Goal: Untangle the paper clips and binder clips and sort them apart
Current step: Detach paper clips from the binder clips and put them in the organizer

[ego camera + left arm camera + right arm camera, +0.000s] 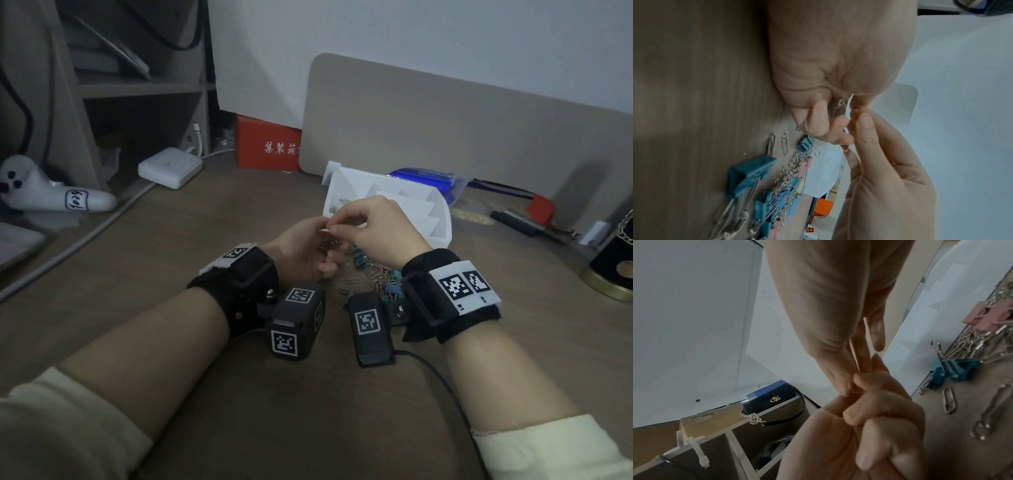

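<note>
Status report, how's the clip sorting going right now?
Left hand grips a bunch of paper clips; right hand pinches one from it. Mixed pile unsorted on desk. White tray close behind hands.

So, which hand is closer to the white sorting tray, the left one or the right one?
Right. The right hand overlaps the near-left part of the white sorting tray in the head view. The left hand stays further left, nearer the person, over the desk.

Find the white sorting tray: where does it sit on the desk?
In the head view the white tray sits on the desk just beyond the right hand, right of centre, in front of the beige panel.
</note>
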### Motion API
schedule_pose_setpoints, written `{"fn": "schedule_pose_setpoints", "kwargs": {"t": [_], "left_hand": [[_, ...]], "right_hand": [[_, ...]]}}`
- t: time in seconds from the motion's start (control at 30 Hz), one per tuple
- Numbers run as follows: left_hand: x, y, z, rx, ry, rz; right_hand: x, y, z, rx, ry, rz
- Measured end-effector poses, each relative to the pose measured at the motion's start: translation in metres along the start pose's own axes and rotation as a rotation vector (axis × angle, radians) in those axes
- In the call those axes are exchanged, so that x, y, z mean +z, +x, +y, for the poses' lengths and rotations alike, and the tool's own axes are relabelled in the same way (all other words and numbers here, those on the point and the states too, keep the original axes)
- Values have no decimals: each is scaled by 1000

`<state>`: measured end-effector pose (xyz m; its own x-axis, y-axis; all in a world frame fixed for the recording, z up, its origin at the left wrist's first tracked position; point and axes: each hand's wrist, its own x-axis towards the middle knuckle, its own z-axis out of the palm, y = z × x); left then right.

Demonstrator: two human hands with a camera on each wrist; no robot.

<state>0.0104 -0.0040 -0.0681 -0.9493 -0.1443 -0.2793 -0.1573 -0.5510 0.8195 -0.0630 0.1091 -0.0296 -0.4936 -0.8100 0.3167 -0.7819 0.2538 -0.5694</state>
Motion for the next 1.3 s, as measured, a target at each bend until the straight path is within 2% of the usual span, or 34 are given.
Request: {"fn": "schedule_pose_setpoints", "kwargs": {"t": [0.3, 0.63, 0.8, 0.97, 1.13, 1.3], "left_hand": [[5, -7, 0, -37, 9, 5], [6, -3, -2, -3, -10, 21], [4, -2, -3, -17, -38, 26], [4, -2, -2, -24, -41, 35], [2, 0, -2, -28, -41, 25], [1, 0, -2, -26, -43, 40]], "right_hand": [[-14, -2, 10, 46, -81, 51], [-35, -23, 25, 303, -201, -185], [-36, -24, 16, 293, -248, -245], [-36, -25, 9, 285, -307, -397], [-25, -26, 6, 194, -273, -424], [-17, -26, 12, 200, -221, -437]]}}
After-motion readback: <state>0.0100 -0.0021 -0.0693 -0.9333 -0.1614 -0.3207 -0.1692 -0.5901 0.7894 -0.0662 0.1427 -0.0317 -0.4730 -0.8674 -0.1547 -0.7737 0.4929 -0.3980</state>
